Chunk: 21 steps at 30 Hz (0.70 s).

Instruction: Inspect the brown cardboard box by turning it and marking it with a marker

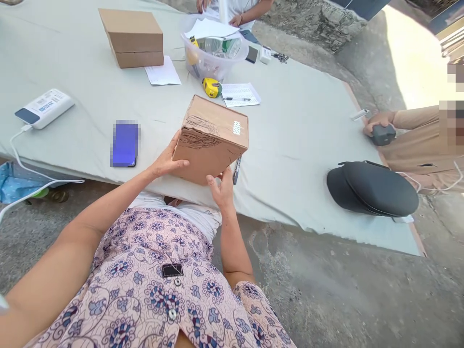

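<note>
A brown cardboard box (213, 140) with dark scribbled lines and a small patterned white sticker (237, 128) sits tilted between my hands at the table's near edge. My left hand (170, 159) grips its left side, the thumb lying across the front face. At the lower right corner, my right hand (222, 187) holds the box with its thumb in front; some fingers are hidden behind it. Just right of the box lies a dark pen (237, 169) on the cloth.
Around the box are a phone (125, 144), a power bank (45, 107), a yellow tape measure (212, 87), a paper with a pen (241, 94), a plastic tub (210, 63), another cardboard box (136, 38) and a black case (371, 188). Two other people are at the table.
</note>
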Tool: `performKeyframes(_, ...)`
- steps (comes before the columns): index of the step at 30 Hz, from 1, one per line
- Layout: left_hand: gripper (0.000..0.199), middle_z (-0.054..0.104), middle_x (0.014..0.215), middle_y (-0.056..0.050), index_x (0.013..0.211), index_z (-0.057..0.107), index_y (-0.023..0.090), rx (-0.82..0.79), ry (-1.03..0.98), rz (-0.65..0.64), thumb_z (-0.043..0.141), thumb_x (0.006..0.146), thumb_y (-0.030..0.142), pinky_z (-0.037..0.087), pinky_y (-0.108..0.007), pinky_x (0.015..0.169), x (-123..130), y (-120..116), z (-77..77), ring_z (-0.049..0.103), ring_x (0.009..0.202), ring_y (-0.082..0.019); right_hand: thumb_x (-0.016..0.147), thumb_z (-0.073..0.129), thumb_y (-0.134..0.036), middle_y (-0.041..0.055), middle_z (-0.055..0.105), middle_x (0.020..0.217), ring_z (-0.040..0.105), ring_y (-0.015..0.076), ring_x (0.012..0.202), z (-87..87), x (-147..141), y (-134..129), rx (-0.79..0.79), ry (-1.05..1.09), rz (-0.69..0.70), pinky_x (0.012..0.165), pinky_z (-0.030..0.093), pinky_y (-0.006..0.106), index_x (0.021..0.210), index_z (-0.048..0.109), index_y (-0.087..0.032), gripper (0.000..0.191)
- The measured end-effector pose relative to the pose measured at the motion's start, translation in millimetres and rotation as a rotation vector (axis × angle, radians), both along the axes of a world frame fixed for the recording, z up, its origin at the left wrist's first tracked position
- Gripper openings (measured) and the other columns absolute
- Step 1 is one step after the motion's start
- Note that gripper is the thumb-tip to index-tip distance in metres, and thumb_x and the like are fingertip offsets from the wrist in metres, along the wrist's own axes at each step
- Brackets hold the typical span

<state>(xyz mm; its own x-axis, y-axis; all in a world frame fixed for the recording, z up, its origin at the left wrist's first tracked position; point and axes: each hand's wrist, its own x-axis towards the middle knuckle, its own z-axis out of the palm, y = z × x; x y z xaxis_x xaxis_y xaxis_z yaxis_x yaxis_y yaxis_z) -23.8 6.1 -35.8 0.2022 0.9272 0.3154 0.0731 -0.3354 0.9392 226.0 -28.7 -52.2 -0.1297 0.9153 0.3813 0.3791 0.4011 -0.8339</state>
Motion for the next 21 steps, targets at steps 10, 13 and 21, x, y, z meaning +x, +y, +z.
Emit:
performKeyframes(10,0.105,0.046,0.163,-0.014,0.162,0.03,0.024,-0.196,-0.08,0.057,0.074,0.078,0.069,0.038,-0.053,0.124,16.4,-2.9,27.3,0.046,0.148,-0.038,0.096,0.048,-0.067,0.015,0.063,0.133,0.058,0.0275,0.125,11.4,-19.2,12.9,-0.03,0.036,-0.136,0.1,0.058,0.046,0.149,0.05,-0.023,0.069)
performKeyframes(13,0.102,0.042,0.166,-0.013,0.162,0.03,0.024,-0.188,-0.074,0.068,0.073,0.079,0.065,0.035,-0.052,0.127,17.6,0.3,28.5,0.045,0.15,-0.036,0.097,0.047,-0.067,0.0144,0.062,0.137,0.055,0.0277,0.131,8.4,-21.0,19.9,-0.014,0.04,-0.139,0.111,0.051,0.05,0.149,0.049,-0.023,0.069)
performKeyframes(21,0.109,0.025,0.174,-0.013,0.167,0.017,0.026,-0.173,-0.056,0.005,0.073,0.081,0.061,0.028,-0.057,0.129,8.5,1.4,19.5,0.033,0.156,-0.039,0.096,0.048,-0.066,0.0144,0.056,0.15,0.051,0.0269,0.137,3.7,-23.1,26.7,-0.044,0.073,-0.113,0.122,0.039,0.051,0.151,0.046,-0.022,0.07)
